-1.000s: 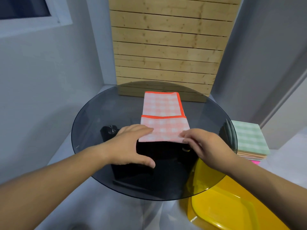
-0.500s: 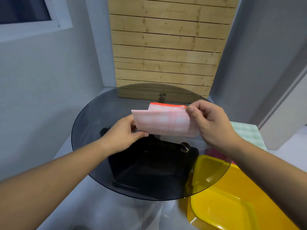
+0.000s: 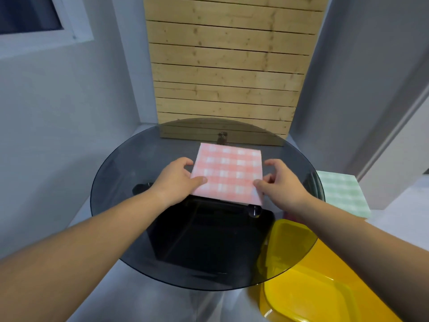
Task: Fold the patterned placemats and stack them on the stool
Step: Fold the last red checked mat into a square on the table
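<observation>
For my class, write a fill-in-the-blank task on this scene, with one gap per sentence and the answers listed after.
The folded placemat on the table is checked white and ____.
The round table's top is dark ____.
The left hand and right hand each press a ____ on the folded placemat's top.
The tub at the near right is ____.
Missing words: pink, glass, thumb, yellow.

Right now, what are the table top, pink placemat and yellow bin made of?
Table top: tinted glass, glossy; the black base shows through.
Pink placemat: thin cloth, matte, lies folded flat; weave unclear.
Yellow bin: likely moulded plastic, shiny highlights.
</observation>
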Demonstrator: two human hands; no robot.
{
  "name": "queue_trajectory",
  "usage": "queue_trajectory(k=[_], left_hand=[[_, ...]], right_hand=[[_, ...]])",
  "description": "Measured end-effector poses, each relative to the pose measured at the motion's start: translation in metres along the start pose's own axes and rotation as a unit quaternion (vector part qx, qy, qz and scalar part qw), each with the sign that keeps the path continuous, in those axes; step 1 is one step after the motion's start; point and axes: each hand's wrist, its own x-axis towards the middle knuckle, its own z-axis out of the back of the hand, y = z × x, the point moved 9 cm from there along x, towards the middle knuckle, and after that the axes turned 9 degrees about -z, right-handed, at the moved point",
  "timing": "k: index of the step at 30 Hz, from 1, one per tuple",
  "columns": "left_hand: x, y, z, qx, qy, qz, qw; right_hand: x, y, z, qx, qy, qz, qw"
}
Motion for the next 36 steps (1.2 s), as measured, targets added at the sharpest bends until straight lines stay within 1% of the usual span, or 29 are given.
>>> queue_trajectory(k=[3,5,9,12,14,17,19,21,25,27,31,36], left_hand=[[0.001,-0.009,-0.006,0.060,0.027,-0.028,0.997],[0.002,-0.010,-0.011,0.074,0.046,-0.035,0.996],[-0.004,-0.016,-0.025,0.122,0.086,-0.042,0.988],[-0.012,-0.021,-0.035,0.231,0.096,-0.034,0.968],[-0.016,-0.026,-0.038,0.301,0.091,-0.033,0.949],[-0.025,-0.035,-0.044,0.342,0.094,-0.035,0.934],[-0.027,-0.034,-0.048,0.372,0.080,-0.041,0.924],[-0.029,-0.027,-0.053,0.378,0.076,-0.035,0.922],[-0.027,-0.016,-0.061,0.375,0.104,-0.032,0.921],[-0.027,-0.013,-0.063,0.375,0.122,-0.028,0.918],[-0.026,-0.011,-0.062,0.380,0.152,-0.021,0.912],[-0.027,-0.005,-0.055,0.369,0.174,-0.034,0.912]], right_hand=[[0.000,-0.002,-0.005,-0.044,-0.008,0.027,0.999],[-0.001,0.001,-0.006,-0.081,-0.016,0.034,0.996],[-0.002,-0.002,-0.014,-0.157,-0.011,0.011,0.987],[-0.005,-0.001,-0.021,-0.249,-0.043,-0.007,0.967],[-0.010,0.003,-0.024,-0.283,-0.057,-0.010,0.957],[-0.021,0.004,-0.031,-0.305,-0.073,-0.006,0.949],[-0.026,0.003,-0.038,-0.316,-0.088,0.002,0.945],[-0.029,0.002,-0.045,-0.323,-0.098,0.008,0.941],[-0.027,0.002,-0.050,-0.355,-0.097,0.027,0.929],[-0.025,-0.001,-0.053,-0.371,-0.074,0.030,0.925],[-0.019,-0.015,-0.048,-0.390,-0.005,-0.002,0.921],[-0.015,-0.031,-0.027,-0.382,0.035,-0.012,0.924]])
